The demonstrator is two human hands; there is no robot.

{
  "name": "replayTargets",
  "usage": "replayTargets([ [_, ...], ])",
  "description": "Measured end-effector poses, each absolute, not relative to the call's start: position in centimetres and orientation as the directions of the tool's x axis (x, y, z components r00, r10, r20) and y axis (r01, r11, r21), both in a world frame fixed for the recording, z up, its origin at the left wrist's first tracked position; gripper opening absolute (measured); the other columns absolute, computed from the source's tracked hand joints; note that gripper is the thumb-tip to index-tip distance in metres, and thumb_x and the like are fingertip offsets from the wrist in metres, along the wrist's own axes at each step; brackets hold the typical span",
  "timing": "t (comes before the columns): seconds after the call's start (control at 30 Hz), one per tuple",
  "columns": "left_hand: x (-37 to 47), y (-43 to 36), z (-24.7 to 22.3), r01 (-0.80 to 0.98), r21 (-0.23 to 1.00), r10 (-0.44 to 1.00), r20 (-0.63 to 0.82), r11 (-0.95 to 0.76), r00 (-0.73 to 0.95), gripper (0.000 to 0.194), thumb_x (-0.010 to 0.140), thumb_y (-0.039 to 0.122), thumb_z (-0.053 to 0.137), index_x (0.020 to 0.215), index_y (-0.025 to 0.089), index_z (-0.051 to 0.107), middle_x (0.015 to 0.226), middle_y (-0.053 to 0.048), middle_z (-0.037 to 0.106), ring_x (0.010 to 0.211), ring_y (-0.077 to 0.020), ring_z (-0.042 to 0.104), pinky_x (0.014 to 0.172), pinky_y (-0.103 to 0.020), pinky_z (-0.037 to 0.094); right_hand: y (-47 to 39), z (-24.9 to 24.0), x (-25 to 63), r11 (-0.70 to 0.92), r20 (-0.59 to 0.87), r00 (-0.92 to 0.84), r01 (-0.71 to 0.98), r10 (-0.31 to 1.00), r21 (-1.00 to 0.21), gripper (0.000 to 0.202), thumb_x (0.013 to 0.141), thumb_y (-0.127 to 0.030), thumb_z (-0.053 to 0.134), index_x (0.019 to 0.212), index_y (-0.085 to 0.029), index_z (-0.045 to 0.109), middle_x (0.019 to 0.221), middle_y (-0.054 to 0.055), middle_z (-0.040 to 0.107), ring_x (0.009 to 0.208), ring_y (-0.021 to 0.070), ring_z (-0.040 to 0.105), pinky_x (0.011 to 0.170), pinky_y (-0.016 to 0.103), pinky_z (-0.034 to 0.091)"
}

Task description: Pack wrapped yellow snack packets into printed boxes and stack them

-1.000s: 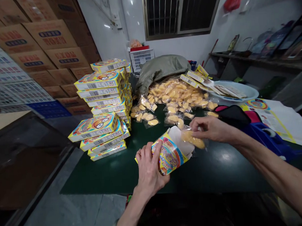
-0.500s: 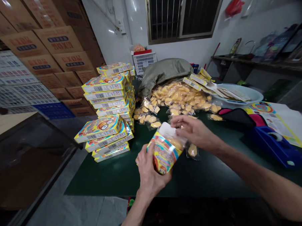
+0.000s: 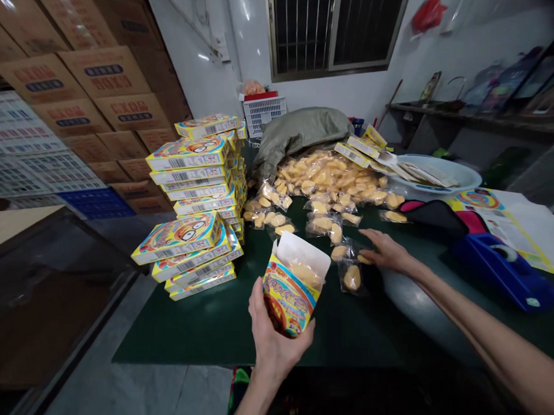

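Note:
My left hand (image 3: 279,351) is wrapped round a bright yellow, blue and red carton (image 3: 290,295), tilted over the green table. The carton's white top flap stands up, and a clear-wrapped yellow biscuit (image 3: 305,273) shows in its mouth. To the right, my right hand (image 3: 388,251) is low over the table with fingers stretched out. Its fingertips are at a few loose wrapped biscuits (image 3: 352,277); one lies partly under them. Behind the carton spreads a large heap of wrapped biscuits (image 3: 321,175), spilling from a grey-green sack (image 3: 305,130).
Stacked filled cartons (image 3: 189,193) stand on the table's left side. On the right are a blue tape dispenser (image 3: 504,271), a black and pink item (image 3: 436,216), printed sheets (image 3: 511,222) and a pale basin (image 3: 463,175) with flat cartons. Brown shipping boxes (image 3: 121,110) rise behind on the left.
My right hand has left the carton's mouth and moved right and down to the loose biscuits. My left hand has turned the carton more upright, so its flap and opening show more.

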State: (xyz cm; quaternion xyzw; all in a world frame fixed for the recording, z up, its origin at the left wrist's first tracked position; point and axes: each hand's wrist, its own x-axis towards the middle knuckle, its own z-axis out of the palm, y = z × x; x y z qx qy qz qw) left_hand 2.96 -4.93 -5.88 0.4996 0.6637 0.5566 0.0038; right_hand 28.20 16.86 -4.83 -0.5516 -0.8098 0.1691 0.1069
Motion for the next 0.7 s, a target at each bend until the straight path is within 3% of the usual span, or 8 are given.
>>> replayTargets([
  [0.1,3.1,-4.6,-5.5,0.664,0.733,0.678,0.563,-0.147,-0.472,0.104,0.058,0.041,0.074,0.143,0.025,0.017,0.136,-0.013,0.04,0.123,-0.0323,0.045,0.099,-0.05,0.043,18.8,-4.2,27.7,0.344,-0.096,-0.425,0.83,0.9,-0.439,0.048,0.063,-0.025,0.069,0.11,-0.02,0.063,0.092,0.005,0.067,0.073,0.0176,0.06,0.066,0.027,0.045],
  [0.2,2.7,-4.6,-5.2,0.716,0.689,0.661,0.591,-0.116,-0.462,0.104,0.057,0.042,0.075,0.143,0.022,0.019,0.133,-0.014,0.044,0.118,-0.0328,0.048,0.097,-0.051,0.043,19.1,-3.5,28.9,0.302,-0.17,-0.439,0.805,0.882,-0.51,0.018,0.056,-0.026,0.074,0.068,-0.017,0.064,0.056,-0.001,0.057,0.052,0.0119,0.051,0.05,0.023,0.037],
  [0.23,2.6,-4.6,-5.2,0.73,0.675,0.66,0.596,-0.104,-0.457,0.105,0.057,0.043,0.076,0.143,0.02,0.021,0.131,-0.015,0.045,0.116,-0.0329,0.05,0.096,-0.051,0.044,18.7,-3.0,29.8,0.284,-0.188,-0.444,0.79,0.876,-0.543,0.02,0.058,-0.031,0.073,0.059,-0.016,0.06,0.051,-0.002,0.053,0.048,0.0108,0.048,0.048,0.023,0.035],
  [0.3,2.5,-4.7,-5.2,0.734,0.674,0.656,0.589,-0.078,-0.471,0.103,0.056,0.044,0.075,0.142,0.019,0.024,0.129,-0.016,0.047,0.114,-0.0331,0.051,0.096,-0.051,0.043,17.3,-1.8,31.8,0.255,-0.191,-0.454,0.747,0.87,-0.614,0.032,0.071,-0.043,0.062,0.056,-0.016,0.055,0.051,0.0,0.051,0.045,0.0096,0.045,0.045,0.024,0.032],
  [0.4,2.8,-4.7,-5.1,0.709,0.702,0.653,0.571,-0.074,-0.498,0.099,0.059,0.043,0.073,0.142,0.019,0.024,0.13,-0.015,0.046,0.114,-0.0329,0.05,0.096,-0.051,0.043,14.3,0.0,33.6,0.082,-0.206,-0.454,0.537,0.867,-0.839,0.04,0.084,-0.05,0.046,0.074,-0.015,0.061,0.065,0.006,0.06,0.052,0.0115,0.053,0.05,0.026,0.038],
  [0.5,3.4,-4.4,-5.0,0.736,0.666,0.653,0.611,-0.119,-0.447,0.101,0.058,0.043,0.073,0.143,0.019,0.022,0.129,-0.016,0.046,0.114,-0.033,0.05,0.094,-0.051,0.043,11.8,-0.1,31.0,-0.095,-0.256,-0.464,0.342,0.848,-0.935,0.033,0.069,-0.047,0.067,0.074,-0.014,0.065,0.076,0.008,0.066,0.066,0.0159,0.06,0.061,0.028,0.044],
  [0.6,3.6,-4.2,-5.0,0.82,0.544,0.623,0.707,-0.177,-0.334,0.103,0.057,0.042,0.074,0.142,0.017,0.022,0.128,-0.017,0.046,0.113,-0.0338,0.049,0.092,-0.051,0.043,10.9,-2.4,26.1,-0.007,-0.214,-0.447,0.42,0.869,-0.907,0.033,0.052,-0.044,0.075,0.053,-0.015,0.058,0.057,0.001,0.059,0.056,0.0127,0.053,0.054,0.025,0.041],
  [0.7,3.2,-4.4,-4.9,0.888,0.414,0.572,0.785,-0.199,-0.238,0.101,0.059,0.04,0.073,0.142,0.016,0.021,0.128,-0.019,0.044,0.116,-0.0345,0.048,0.093,-0.05,0.041,10.9,-3.7,23.5,0.041,-0.179,-0.431,0.454,0.884,-0.89,0.034,0.049,-0.044,0.074,0.046,-0.016,0.055,0.045,-0.002,0.051,0.047,0.0092,0.043,0.047,0.023,0.034],
])
